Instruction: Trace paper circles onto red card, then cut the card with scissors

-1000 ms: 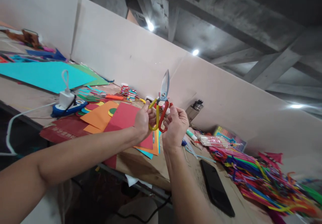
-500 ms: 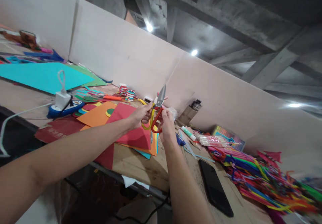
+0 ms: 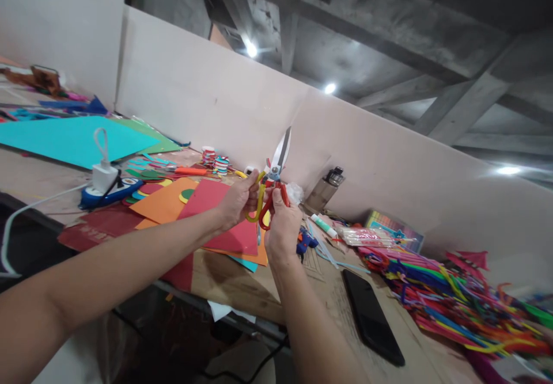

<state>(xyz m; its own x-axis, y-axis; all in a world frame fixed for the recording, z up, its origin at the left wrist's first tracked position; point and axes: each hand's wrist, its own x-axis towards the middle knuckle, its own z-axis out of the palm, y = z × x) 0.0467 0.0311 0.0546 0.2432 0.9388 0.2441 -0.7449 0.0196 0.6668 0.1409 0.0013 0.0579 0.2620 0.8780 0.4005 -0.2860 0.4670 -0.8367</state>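
A pair of scissors (image 3: 281,155) is held up above the table, blades pointing up and slightly right, one handle loop yellow and the other red. My left hand (image 3: 240,200) is closed on the yellow handle. Around the red handle, the fingers of my right hand (image 3: 283,223) are closed, with the thumb lying along it. Below and behind my left hand lie a red sheet of paper (image 3: 211,191) and an orange sheet (image 3: 162,202) with a small green and yellow disc (image 3: 186,195) on it.
A black phone (image 3: 372,318) lies at the right, beside a heap of colourful pipe cleaners (image 3: 458,297). A glue stick (image 3: 323,225) and a bottle (image 3: 324,191) are near the wall. Turquoise board (image 3: 78,139) and a white charger (image 3: 103,174) with its cable stand left.
The scissors have turned, so their blades point higher and more to the right. My right hand has rotated and shifted its hold on the red handle. The view has moved slightly.
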